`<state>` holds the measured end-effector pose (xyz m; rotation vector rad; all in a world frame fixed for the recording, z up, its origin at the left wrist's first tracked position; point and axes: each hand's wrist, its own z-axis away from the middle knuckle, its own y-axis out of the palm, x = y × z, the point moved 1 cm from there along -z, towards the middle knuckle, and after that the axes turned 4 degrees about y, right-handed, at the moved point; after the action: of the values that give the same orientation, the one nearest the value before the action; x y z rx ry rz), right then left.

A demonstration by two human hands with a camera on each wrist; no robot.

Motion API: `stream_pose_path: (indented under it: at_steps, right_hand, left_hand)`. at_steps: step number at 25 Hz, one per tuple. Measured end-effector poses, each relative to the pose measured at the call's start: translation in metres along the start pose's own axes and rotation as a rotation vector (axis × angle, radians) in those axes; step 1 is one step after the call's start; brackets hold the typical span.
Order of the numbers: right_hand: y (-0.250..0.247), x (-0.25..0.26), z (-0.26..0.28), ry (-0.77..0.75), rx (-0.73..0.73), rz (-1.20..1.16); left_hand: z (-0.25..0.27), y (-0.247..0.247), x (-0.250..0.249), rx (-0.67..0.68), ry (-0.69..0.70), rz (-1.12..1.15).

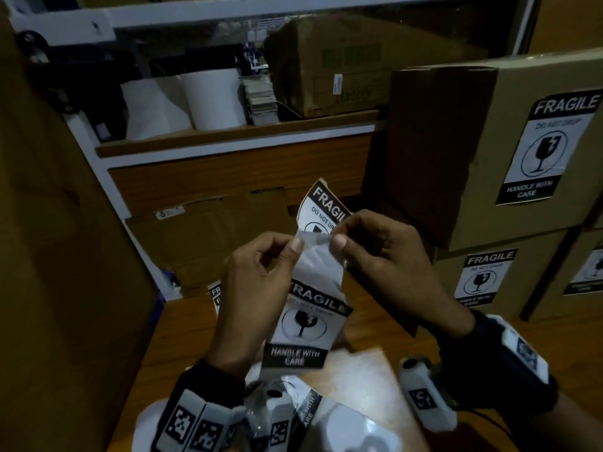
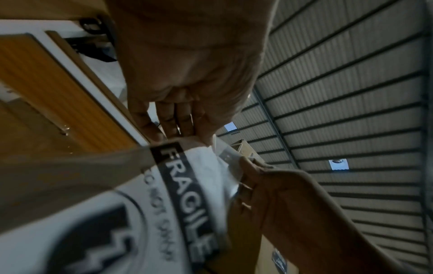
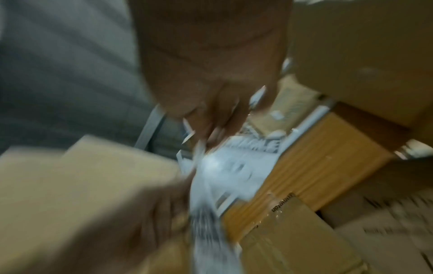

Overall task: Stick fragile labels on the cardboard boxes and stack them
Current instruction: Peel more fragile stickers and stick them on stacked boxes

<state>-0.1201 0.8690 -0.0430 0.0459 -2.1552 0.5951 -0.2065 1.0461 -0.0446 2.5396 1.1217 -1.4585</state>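
Two hands are working one strip of fragile labels [image 1: 308,308] right in front of the chest, above the wooden table [image 1: 385,308]. The strip hangs with its long axis running roughly top to bottom: one full label dangles below the fingers, and the peeling label [image 1: 326,207] curls up and away above them. The left hand [image 1: 257,272] sits on the left edge of the strip, thumb and forefinger pinching the backing paper [image 1: 313,256]. The right hand [image 1: 381,252] is on the opposite edge at about the same height, thumb and fingers pinching the corner of the label where it lifts off. So the thing lies between the two thumbs, and the peel line runs across the strip, right at the fingertips. My guess is the next bit is just pulling the hands apart, right hand taking the sticker up and away while the left keeps the backing down. The right hand is also the one nearer to the labelled boxes [image 1: 522,141] stacked on the right side, already wearing their stickers, so it makes sense that it carries the label. The big box [image 1: 58,223] on the left shows no label from here, though I can't see its other faces. The right wrist view is too blurry to add much; the left wrist view just confirms both pinches.
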Motion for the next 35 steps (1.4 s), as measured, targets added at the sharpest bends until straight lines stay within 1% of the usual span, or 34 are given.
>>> stream_pose_path:
  at_steps: [2,3,4,7,10,11,12,14,16,18,22,26,28,30,32,35]
  right_hand:
    - [-0.010,-0.003,0.000,0.049,0.268,-0.127]
    - [-0.014,-0.003,0.001,0.060,0.352,-0.149]
    - [-0.019,-0.003,0.001,0.060,0.389,-0.155]
    - [-0.027,0.003,-0.002,0.008,0.430,-0.177]
    - [-0.033,0.009,-0.003,0.040,0.569,-0.290]
    - [-0.033,0.010,-0.003,0.062,0.567,-0.296]
    - [-0.030,0.010,-0.003,0.078,0.519,-0.269]
    - [-0.022,0.008,-0.005,0.087,0.372,-0.195]
    - [-0.013,0.007,-0.008,0.045,0.265,-0.120]
    - [-0.010,0.005,-0.011,0.020,0.201,-0.039]
    - [-0.009,0.004,-0.008,0.034,0.219,0.043]
    - [-0.009,0.004,-0.009,0.065,0.169,0.163]
    - [-0.013,0.000,-0.009,0.117,0.119,0.165]
    - [-0.015,-0.003,-0.008,0.179,0.078,0.098]
    - [-0.014,-0.005,-0.006,0.199,0.047,0.050]
    - [-0.012,-0.007,-0.004,0.139,0.024,0.132]
  left_hand:
    - [0.002,-0.002,0.004,0.019,-0.032,0.025]
    - [0.004,-0.001,0.004,0.037,-0.033,0.021]
    - [0.006,0.001,0.003,0.060,-0.027,0.016]
    - [0.010,0.008,-0.003,0.104,0.007,-0.016]
    - [0.007,0.006,-0.002,0.076,0.064,-0.058]
    - [0.006,0.004,-0.002,0.072,0.075,-0.066]
    - [0.006,0.004,-0.002,0.084,0.081,-0.067]
    - [0.008,0.006,-0.003,0.112,0.094,-0.059]
    - [0.010,0.008,-0.004,0.114,0.109,-0.052]
    - [0.010,0.009,-0.004,0.110,0.120,-0.054]
    - [0.010,0.008,-0.003,0.097,0.126,-0.092]
    - [0.010,0.008,-0.003,0.040,0.075,-0.030]
    - [0.012,0.008,0.001,0.024,0.038,0.005]
    - [0.013,0.009,0.006,0.015,0.006,0.013]
    - [0.012,0.008,0.012,0.031,-0.017,0.009]
    - [0.010,0.005,0.018,0.128,-0.054,0.027]
